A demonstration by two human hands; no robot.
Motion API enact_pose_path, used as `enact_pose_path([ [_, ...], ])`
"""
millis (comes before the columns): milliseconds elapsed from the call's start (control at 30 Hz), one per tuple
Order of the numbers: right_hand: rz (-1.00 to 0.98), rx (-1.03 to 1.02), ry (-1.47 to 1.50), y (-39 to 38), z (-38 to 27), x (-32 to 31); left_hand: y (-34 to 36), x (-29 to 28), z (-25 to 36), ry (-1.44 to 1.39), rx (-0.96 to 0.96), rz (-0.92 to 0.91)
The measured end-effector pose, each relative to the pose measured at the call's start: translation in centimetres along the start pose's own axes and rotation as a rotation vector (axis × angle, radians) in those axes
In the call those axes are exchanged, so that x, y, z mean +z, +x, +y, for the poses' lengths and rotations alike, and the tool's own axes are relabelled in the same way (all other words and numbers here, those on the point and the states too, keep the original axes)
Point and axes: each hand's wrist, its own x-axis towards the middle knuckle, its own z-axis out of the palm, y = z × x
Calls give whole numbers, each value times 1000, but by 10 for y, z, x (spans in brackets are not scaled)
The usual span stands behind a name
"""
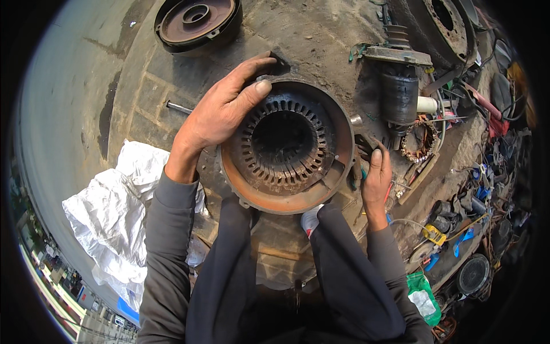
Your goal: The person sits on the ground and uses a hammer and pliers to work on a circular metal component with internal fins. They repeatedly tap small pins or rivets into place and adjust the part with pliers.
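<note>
A round rusty motor housing (232, 178) with a ring of slots round a dark centre lies between my legs. My left hand (229, 103) grips its upper-left rim, thumb on top and fingers over the edge. At the housing's right side, my right hand (375, 175) has its fingers curled on something dark, partly hidden, that I cannot make out. A short metal rod (179, 107) lies left of my left hand.
A round dark cover (189, 26) sits top left. A black cylindrical part (398, 94), a copper winding (418, 140), a wheel-like rim (452, 40) and cluttered scrap (475, 229) line the right. A crumpled white sack (114, 218) lies left.
</note>
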Motion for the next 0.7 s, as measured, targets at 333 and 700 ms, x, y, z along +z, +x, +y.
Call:
enact_pose_path([
  [333,-238,45,-902,-33,116,-9,-4,0,-2,6,-25,49],
  [700,-219,45,-938,-49,131,-20,-3,3,-1,-53,-42,56],
])
